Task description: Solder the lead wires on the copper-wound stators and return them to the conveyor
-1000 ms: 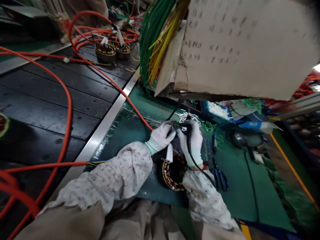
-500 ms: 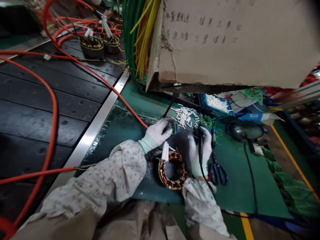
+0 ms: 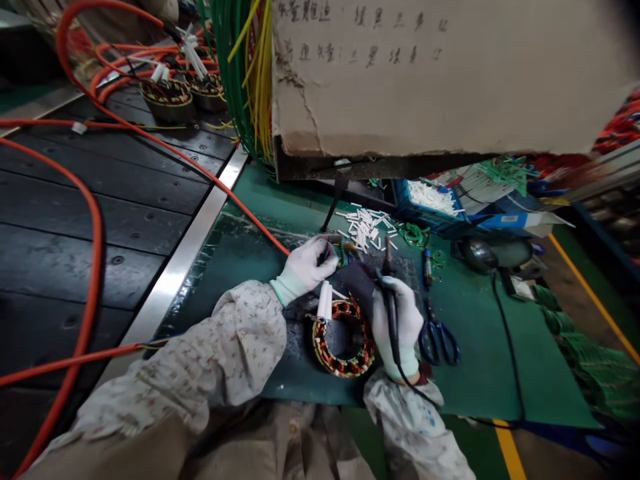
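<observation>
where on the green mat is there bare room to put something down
Bare green mat lies right of the scissors, crossed only by a black cord. Another bare patch sits between the orange cable and the left hand. It is crowded around the stator, the right hand and the white sleeves.

From my remote seat: a torn cardboard box (image 3: 440, 73) overhangs the green bench (image 3: 480, 387), with bundled green and yellow wires (image 3: 245, 73) beside it. Loose white sleeves (image 3: 365, 227) lie scattered below the box, next to a blue bin (image 3: 425, 207). Blue-handled scissors (image 3: 437, 333) rest on the mat. Orange cables (image 3: 95, 227) loop across the black conveyor (image 3: 75, 200), where two wound stators (image 3: 185, 93) sit.
</observation>
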Action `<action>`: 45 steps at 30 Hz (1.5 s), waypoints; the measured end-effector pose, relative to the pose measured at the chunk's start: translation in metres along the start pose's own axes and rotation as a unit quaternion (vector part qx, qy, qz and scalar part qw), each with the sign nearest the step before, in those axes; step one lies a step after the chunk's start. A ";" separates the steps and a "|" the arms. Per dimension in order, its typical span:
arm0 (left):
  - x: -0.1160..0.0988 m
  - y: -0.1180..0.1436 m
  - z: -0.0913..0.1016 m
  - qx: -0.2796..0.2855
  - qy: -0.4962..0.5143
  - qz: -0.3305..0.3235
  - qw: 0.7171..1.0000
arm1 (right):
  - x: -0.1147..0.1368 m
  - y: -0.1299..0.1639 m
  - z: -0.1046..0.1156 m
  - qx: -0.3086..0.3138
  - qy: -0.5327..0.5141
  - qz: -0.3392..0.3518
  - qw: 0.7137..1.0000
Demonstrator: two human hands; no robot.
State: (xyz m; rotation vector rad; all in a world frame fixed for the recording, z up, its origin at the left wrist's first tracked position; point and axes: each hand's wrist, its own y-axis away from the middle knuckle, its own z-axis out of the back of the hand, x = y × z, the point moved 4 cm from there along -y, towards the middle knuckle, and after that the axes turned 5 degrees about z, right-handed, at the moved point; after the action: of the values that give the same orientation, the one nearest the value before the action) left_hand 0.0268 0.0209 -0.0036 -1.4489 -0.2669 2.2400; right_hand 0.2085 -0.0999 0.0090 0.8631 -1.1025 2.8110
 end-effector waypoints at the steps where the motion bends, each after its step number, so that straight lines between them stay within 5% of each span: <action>1: 0.000 0.000 0.000 0.002 -0.001 0.006 1.000 | 0.005 0.001 -0.001 0.024 0.008 0.031 0.999; 6: 0.000 0.000 0.002 0.007 0.013 0.019 1.000 | -0.011 0.024 0.015 0.057 0.054 0.114 0.990; 11: -0.002 0.000 0.002 0.000 0.014 0.010 1.000 | -0.042 0.008 0.023 -0.036 0.097 -0.001 0.995; 14: -0.003 0.000 0.002 -0.003 0.003 0.005 1.000 | -0.027 -0.011 0.013 -0.090 0.076 -0.031 0.993; 20: -0.004 0.001 0.004 0.012 -0.008 0.022 1.000 | 0.028 -0.005 0.008 -0.163 -0.045 0.166 0.972; 45: -0.004 0.004 0.004 -0.001 0.024 -0.004 1.000 | 0.035 -0.007 0.009 -0.143 -0.107 0.191 0.965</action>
State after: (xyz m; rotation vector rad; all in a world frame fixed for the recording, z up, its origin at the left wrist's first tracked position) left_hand 0.0240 0.0162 0.0000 -1.4975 -0.2580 2.1966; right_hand 0.1844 -0.1071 0.0363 1.0376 -1.8335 2.7697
